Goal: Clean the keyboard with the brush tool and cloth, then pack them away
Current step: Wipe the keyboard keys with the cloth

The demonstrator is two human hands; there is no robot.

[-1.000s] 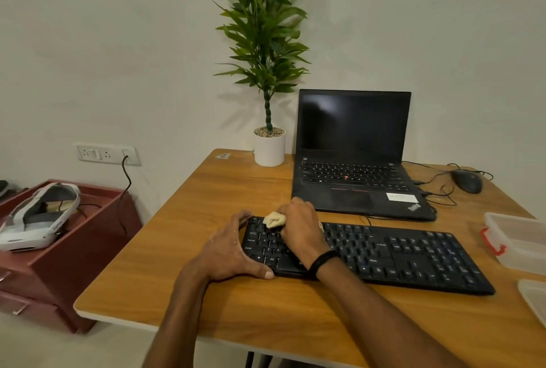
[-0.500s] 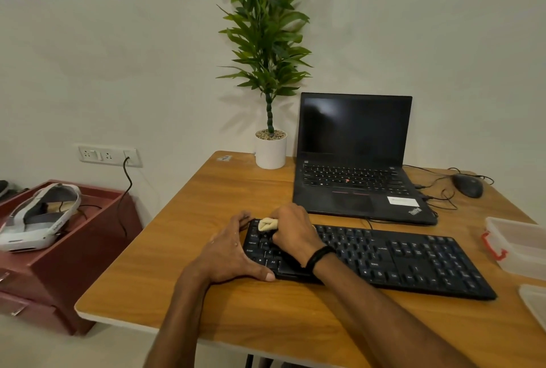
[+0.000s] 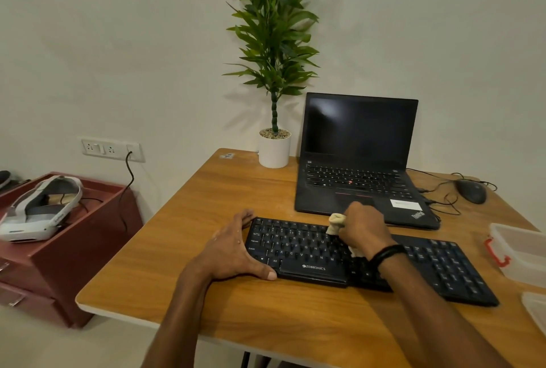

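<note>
- Keyboard (image 3: 310, 249): 1, black, flat on wooden tabletop (image 3: 206, 220), under both hands; its left end is w/ the left fingers, mid keys under the right ones.
- Cloth (image 3: 335, 223): 1, pale, bunched up. Right hand (image 3: 365, 230) grips it, fingers (image 3: 348, 221) curled tight round it & pressing it onto the keys approx. mid-board. One end pokes out past the knuckles, another bit shows under the palm.
- Left hand (image 3: 233, 249): fingers (image 3: 245, 218) straight & close together, laid against the keyboard's left end; thumb stretched along its front edge. Holds nothing.
- Wristband: 1, black, on the right wrist.
- Laptop (image 3: 360, 160): 1, lid up, screen dark, just beyond the right fingers, not touching them.
- Potted plant (image 3: 274, 147): 1, white pot, well beyond the left fingers, at the tabletop's far edge.
- Mouse (image 3: 471, 190): 1, dark, wired, far right of the right fingers.
- Clear box (image 3: 520, 249): 1, red clasp, right of the keyboard's end; 2nd clear piece (image 3: 536, 308) nearer, cut off by the frame, lid or tray can't tell.
- Red cabinet (image 3: 74, 249): 1, well left of the left fingers, w/ 1 white headset (image 3: 38, 211) on top.
- Wall socket (image 3: 110, 149): 1 plate, 1 cable plugged in.
</note>
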